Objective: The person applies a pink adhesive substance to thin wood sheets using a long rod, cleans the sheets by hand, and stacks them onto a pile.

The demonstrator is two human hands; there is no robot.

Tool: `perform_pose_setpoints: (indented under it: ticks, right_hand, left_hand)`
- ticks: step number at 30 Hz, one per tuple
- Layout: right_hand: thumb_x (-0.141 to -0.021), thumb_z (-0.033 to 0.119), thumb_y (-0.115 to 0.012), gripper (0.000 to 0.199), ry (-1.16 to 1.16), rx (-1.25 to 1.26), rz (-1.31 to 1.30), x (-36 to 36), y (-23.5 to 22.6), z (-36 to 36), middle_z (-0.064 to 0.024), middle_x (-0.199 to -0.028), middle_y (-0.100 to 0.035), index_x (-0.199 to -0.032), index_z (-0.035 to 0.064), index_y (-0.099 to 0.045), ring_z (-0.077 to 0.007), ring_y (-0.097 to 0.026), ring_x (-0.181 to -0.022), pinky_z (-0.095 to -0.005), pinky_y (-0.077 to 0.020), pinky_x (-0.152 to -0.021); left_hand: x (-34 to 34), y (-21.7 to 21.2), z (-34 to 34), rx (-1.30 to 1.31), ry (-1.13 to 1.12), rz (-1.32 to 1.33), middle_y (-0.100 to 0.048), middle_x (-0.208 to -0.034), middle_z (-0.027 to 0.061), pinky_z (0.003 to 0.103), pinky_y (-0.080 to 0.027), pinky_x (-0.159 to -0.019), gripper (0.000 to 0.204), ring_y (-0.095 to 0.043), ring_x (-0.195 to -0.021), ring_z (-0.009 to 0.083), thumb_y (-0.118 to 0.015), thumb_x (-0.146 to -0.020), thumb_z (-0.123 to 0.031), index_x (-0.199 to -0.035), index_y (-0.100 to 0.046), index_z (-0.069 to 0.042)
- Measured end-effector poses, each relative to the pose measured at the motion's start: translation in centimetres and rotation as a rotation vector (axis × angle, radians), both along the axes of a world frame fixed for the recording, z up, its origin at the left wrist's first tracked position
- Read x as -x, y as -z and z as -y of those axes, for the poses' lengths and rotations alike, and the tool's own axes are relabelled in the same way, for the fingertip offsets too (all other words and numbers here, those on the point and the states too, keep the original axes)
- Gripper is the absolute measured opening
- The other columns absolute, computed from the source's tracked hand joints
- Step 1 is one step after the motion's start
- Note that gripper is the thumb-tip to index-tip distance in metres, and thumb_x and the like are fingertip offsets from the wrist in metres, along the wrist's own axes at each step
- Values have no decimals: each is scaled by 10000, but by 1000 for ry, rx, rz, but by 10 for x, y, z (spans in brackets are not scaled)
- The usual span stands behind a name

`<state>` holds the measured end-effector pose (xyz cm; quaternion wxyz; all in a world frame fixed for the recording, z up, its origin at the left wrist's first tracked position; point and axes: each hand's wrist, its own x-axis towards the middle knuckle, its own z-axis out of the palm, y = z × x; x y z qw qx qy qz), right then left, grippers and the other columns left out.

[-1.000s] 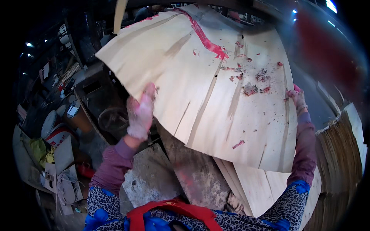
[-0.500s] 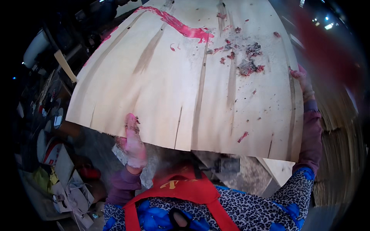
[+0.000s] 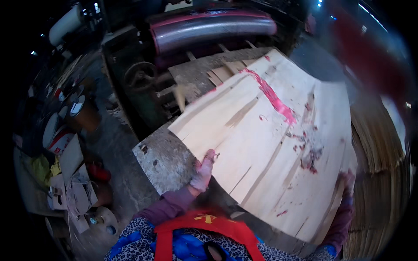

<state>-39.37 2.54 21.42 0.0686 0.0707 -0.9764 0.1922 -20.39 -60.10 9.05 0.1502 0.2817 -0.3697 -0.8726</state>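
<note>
A large thin sheet of pale wood veneer, split along the grain and smeared with pink and dark red marks, lies tilted over the stack at my right. My left hand, in a pink-stained glove, grips its near left edge. My right hand, also gloved, holds the sheet's near right edge, partly hidden behind it. Both sleeves are purple.
A roller machine with a dark pink drum stands at the back, with a wheel on its side. A grey concrete slab is beneath the sheet. A tall veneer stack fills the right. Buckets and cardboard scraps litter the left floor.
The veneer sheet has swung down from overhead and to the right, now lying lower over the stack. Both hands came down with it, still on its edges.
</note>
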Motion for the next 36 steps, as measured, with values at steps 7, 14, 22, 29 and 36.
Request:
perform_pose_setpoints:
  ticks: [7,14,22,29,36]
  right_hand:
    - [-748,345,-578,430,457,135,152,-87,150,-129,-57,-669,-580,-1004,-2,-584,-172,-543,-601,-334,-451,-558]
    - [-656,431,-671,497,420,-987,799,24,69,44,-136,-1045,-619,-983,57,-643,-289,-592,-977,-363,-482,-802]
    - [-876,276,-538,495,-128,273,179,102,52,417,-165,-1240,-482,-1244,-36,-428,-215,-460,-1136,-281,-385,-922]
    - [-794,520,-561,680,-491,758,419,165,38,699,-58,-1132,-522,-1262,43,-430,-155,-518,-1015,-290,-393,-845]
    - [-769,486,-601,675,-535,1201,543,243,34,874,-148,-1187,-478,-1262,61,-421,-255,-535,-1007,-359,-442,-818]
  left_hand:
    - [-4,86,-42,125,160,176,-574,-885,-25,234,-398,-786,329,-510,-802,76,-574,-857,-363,-953,-617,-51]
    - [-29,123,4,297,649,264,-594,-834,39,274,-439,-728,535,-546,-752,117,-543,-787,-564,-979,-601,-68]
    - [-2,-34,219,803,1102,4,-579,-1040,97,311,-441,-830,555,-562,-935,217,-616,-780,-424,-1147,-508,-22]
    - [96,-184,434,2565,-872,129,-344,-1326,195,431,-315,-953,585,-363,-1199,354,-518,-815,-380,-1281,-394,-49]
    - [134,-157,484,2573,-611,277,-344,-1342,169,440,-253,-1019,553,-311,-1244,359,-492,-849,-350,-1302,-361,-60]
